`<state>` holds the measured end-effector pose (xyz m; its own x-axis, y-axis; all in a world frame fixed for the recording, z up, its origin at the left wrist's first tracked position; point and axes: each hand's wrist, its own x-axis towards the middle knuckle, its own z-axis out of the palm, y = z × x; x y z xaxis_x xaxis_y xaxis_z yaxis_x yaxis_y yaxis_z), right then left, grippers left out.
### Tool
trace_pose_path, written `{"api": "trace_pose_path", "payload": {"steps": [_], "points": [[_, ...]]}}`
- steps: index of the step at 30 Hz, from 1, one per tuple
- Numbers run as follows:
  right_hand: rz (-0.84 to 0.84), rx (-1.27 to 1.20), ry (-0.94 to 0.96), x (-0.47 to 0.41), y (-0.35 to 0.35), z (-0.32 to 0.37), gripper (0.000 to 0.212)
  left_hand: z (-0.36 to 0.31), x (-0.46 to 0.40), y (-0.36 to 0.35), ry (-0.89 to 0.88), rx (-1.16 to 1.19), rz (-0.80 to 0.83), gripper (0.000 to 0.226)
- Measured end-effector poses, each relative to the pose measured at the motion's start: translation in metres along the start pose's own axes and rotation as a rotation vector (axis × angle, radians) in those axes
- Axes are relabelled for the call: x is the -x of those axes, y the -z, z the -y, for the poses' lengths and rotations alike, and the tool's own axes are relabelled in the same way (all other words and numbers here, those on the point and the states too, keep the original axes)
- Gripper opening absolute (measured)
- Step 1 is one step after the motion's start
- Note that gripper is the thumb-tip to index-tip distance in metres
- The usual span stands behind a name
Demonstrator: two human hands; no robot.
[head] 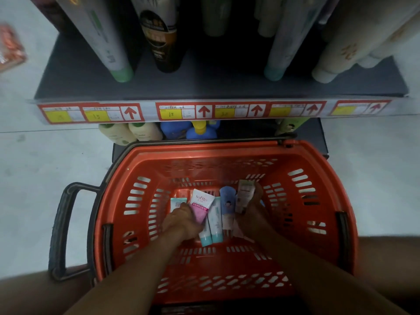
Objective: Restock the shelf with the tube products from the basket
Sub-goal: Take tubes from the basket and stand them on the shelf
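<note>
Head view: inside the orange basket (pixel 302 194), the left hand (pixel 181 221) grips the pink-and-white tube (pixel 201 204); teal-capped tubes (pixel 214 226) lie between; the right hand (pixel 251 214) clutches a pale tube (pixel 244 194). Shelf (pixel 204 85) above.

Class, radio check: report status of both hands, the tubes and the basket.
Left hand grips pink-and-white Softto tube. Right hand grips pale beige tube. Both inside red plastic basket. Nothing blocking.
</note>
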<state>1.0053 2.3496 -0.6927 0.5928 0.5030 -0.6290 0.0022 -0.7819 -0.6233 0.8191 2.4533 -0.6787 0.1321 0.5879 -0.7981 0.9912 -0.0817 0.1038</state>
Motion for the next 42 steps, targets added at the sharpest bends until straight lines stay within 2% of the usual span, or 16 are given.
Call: {"api": "trace_pose_path", "payload": {"steps": [1, 3, 4, 5, 7, 8, 11, 17, 22, 28, 34, 42], "points": [[0.018, 0.032, 0.032, 0.006, 0.005, 0.001, 0.022, -0.001, 0.004, 0.002, -0.003, 0.032, -0.016, 0.072], [-0.013, 0.178, 0.136, -0.001, 0.003, -0.014, 0.077, -0.003, 0.012, 0.007, -0.006, 0.098, -0.046, 0.072], [-0.009, 0.219, 0.197, -0.002, 0.004, -0.019, 0.080, -0.004, 0.017, 0.010, -0.008, 0.131, -0.064, 0.072], [-0.005, 0.275, 0.245, -0.010, 0.002, -0.031, 0.067, -0.005, 0.023, 0.012, -0.011, 0.163, -0.080, 0.073], [0.038, 0.314, 0.263, 0.014, 0.015, -0.004, 0.034, -0.008, 0.035, 0.018, -0.026, 0.220, -0.114, 0.074], [0.057, 0.337, 0.267, 0.023, 0.021, 0.007, 0.029, -0.009, 0.041, 0.019, -0.036, 0.244, -0.131, 0.074], [0.106, 0.393, 0.250, 0.039, 0.029, 0.018, 0.036, -0.013, 0.058, 0.026, -0.076, 0.308, -0.180, 0.074], [0.043, 0.333, 0.244, 0.058, 0.040, 0.024, 0.061, -0.025, 0.094, 0.042, -0.157, 0.377, -0.272, 0.064], [0.013, 0.252, 0.312, 0.082, 0.053, 0.038, 0.045, -0.033, 0.121, 0.054, -0.241, 0.436, -0.359, 0.066], [0.048, 0.027, 0.353, 0.112, 0.066, 0.074, 0.040, -0.042, 0.149, 0.076, -0.346, 0.490, -0.457, 0.063], [-0.017, 0.033, 0.530, 0.127, 0.087, 0.108, 0.056, -0.048, 0.172, 0.102, -0.425, 0.510, -0.546, 0.062], [-0.184, -0.059, 0.714, 0.145, 0.119, 0.157, 0.058, -0.057, 0.209, 0.147, -0.503, 0.555, -0.729, 0.062]]}}
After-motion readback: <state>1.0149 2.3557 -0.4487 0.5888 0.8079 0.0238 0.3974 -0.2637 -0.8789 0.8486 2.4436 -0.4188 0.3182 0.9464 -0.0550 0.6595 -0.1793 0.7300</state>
